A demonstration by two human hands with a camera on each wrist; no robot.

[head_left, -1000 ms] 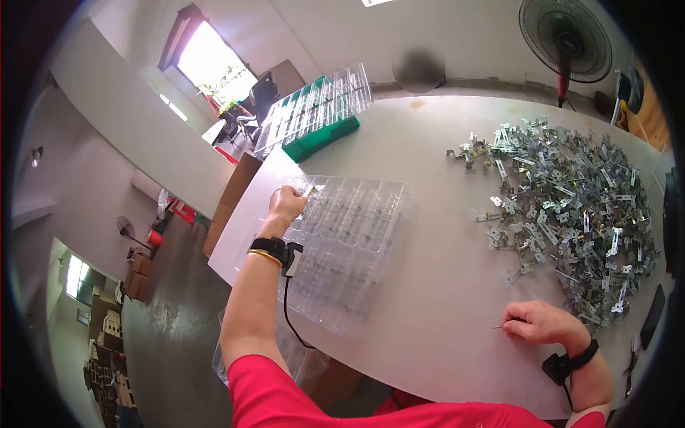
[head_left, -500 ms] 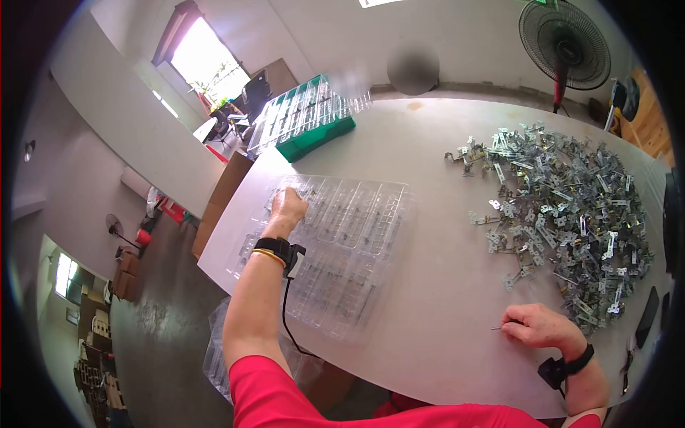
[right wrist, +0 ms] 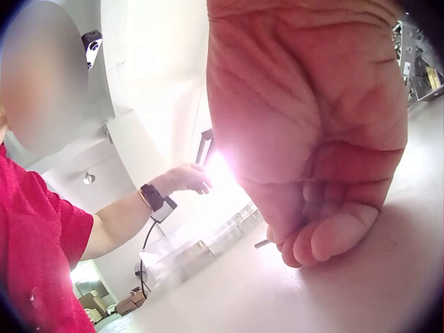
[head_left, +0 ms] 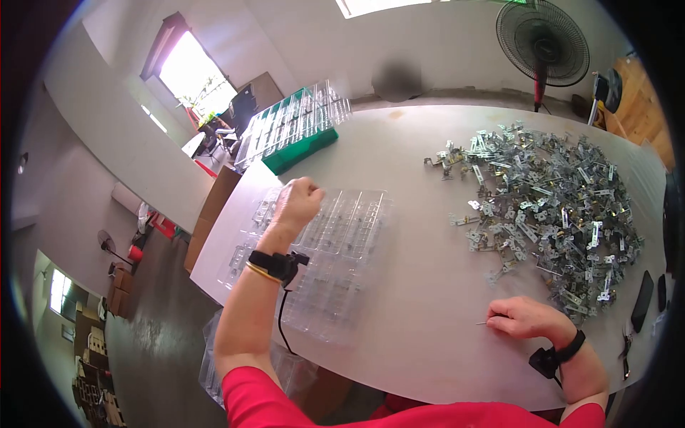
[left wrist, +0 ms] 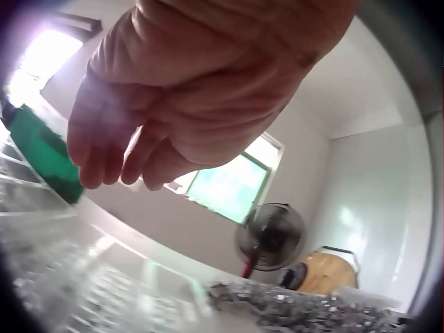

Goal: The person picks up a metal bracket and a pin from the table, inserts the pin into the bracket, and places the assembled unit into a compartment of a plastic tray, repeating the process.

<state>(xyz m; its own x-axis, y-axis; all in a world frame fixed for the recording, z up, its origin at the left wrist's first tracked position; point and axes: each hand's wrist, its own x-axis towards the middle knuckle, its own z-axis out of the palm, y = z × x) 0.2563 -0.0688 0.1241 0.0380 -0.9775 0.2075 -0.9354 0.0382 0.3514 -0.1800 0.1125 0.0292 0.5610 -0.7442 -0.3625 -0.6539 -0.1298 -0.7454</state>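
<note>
My left hand point(head_left: 298, 202) is raised over the far left corner of a clear plastic compartment tray point(head_left: 368, 221). In the left wrist view its fingers point(left wrist: 104, 156) hang loosely bent, with nothing seen between them. Small parts lie in the tray's compartments. My right hand point(head_left: 526, 318) rests on the table near the front, its fingers curled round a thin metal rod point(right wrist: 262, 243). Just the rod's tip sticks out past the fingers; the rest is hidden in the hand.
A large heap of metal brackets point(head_left: 549, 214) covers the table's right side. Clear trays stand on a green crate point(head_left: 300, 151) at the far left. Pliers point(head_left: 626, 349) and a black object point(head_left: 642, 301) lie at the right edge. A fan point(head_left: 542, 46) stands behind the table.
My left hand has lifted off the tray's far left compartment and its fingers have loosened. The right hand keeps its place with the rod. The head view has turned slightly.
</note>
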